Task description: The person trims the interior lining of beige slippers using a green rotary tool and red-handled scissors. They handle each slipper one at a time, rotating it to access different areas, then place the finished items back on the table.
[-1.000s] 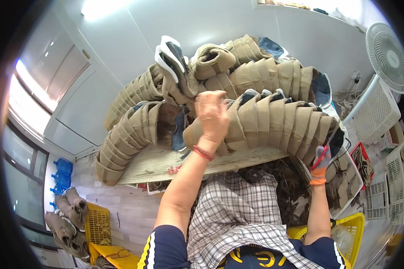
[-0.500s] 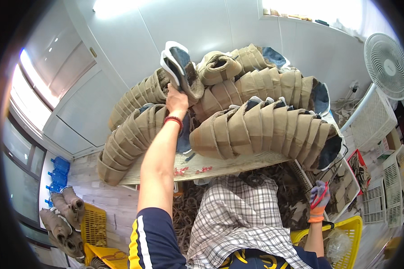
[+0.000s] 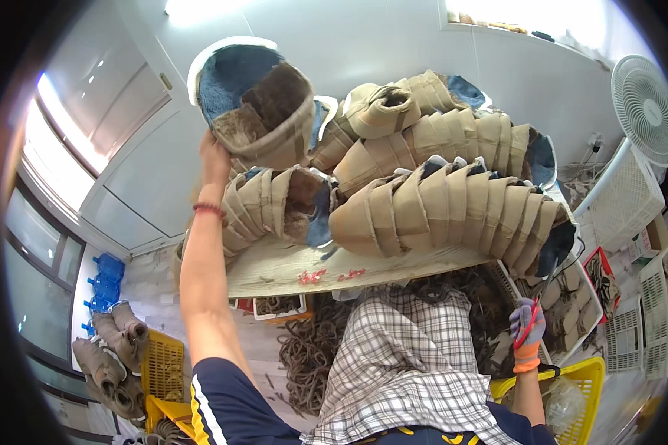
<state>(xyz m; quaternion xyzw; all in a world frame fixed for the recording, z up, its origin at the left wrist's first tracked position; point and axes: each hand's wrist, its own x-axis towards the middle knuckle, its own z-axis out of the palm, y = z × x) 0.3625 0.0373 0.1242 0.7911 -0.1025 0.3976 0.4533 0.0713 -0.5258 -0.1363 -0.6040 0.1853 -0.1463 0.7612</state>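
My bare left hand (image 3: 216,159), with a red bracelet at the wrist, is closed on the lower left side of a fleece-lined shoe upper (image 3: 271,141). The upper is tan outside, blue and brown fleece inside, white at the rim; its open end faces me, above the far left of the table. Whether others are nested behind it is hidden. Right of the table's front edge, my right hand (image 3: 525,330), in a grey and orange glove, is wrapped round scissors (image 3: 531,324) with red handles. Their blades point up and away, towards the table corner.
Nested rows of tan uppers (image 3: 445,211) cover much of the pale table (image 3: 289,274). A white fan (image 3: 649,111) stands at right. A yellow basket (image 3: 590,393) sits below my right hand. Brown strips (image 3: 304,371) lie heaped beneath the table. More boots (image 3: 107,363) stand at left.
My left hand has moved left with the upper, which has turned and spread so that its lining faces me. My right hand stays nearly in place with the scissors.
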